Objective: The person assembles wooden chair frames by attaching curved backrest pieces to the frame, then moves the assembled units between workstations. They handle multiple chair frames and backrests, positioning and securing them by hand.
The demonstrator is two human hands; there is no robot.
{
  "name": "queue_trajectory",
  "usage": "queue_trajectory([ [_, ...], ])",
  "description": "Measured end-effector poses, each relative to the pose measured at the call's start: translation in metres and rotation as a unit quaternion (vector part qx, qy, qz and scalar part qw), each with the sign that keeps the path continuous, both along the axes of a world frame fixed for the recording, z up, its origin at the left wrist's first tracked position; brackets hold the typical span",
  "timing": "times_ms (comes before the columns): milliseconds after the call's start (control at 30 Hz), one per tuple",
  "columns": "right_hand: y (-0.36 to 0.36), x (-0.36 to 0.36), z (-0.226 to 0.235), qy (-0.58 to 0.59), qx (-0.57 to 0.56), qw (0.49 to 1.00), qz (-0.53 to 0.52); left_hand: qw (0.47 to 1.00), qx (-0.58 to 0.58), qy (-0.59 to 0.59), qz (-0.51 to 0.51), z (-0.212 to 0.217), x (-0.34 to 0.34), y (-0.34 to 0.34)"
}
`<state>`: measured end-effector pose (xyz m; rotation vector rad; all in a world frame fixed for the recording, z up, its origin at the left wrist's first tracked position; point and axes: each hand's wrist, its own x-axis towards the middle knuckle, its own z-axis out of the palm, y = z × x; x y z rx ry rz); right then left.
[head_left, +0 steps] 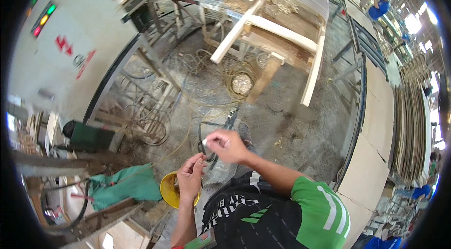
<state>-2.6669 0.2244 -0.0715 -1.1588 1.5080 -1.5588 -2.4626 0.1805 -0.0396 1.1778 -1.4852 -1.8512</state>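
Observation:
My right hand (226,146) is raised in front of my body, its thumb and fingers pinched on a small white thing (204,142) too small to name. Just below and to the left of it, my left hand (189,177) is closed, thumb against fingers. What it holds, if anything, I cannot make out. The hands are close together but apart. Behind my left hand stands a yellow bucket (168,191), partly hidden by the wrist. Ahead, a pale wooden chair frame (282,30) with a curved back rests at the worktable.
Coiled hoses (235,79) lie on the dusty floor around a round container of wood bits (242,84). At left stands a grey cabinet (56,70) with signal lights; a green cloth (124,184) hangs below. A board-topped table (364,164) runs along the right. A co-worker in blue (378,9) is far off.

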Motion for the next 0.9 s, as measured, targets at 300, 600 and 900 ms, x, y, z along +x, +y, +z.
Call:
queue_trajectory([
  [300,-0.137,-0.448,-0.006,0.115,0.059,0.912,-0.388,0.848,-0.465,-0.245,-0.068,-0.021,-0.26,-0.181],
  [600,-0.281,-0.715,-0.07,0.181,0.12,0.864,-0.455,0.806,-0.404,-0.408,-0.144,-0.093,-0.467,-0.27],
  [900,-0.38,-0.847,-0.103,0.373,0.166,0.769,-0.491,0.815,-0.407,-0.386,-0.142,-0.094,-0.48,-0.282],
])
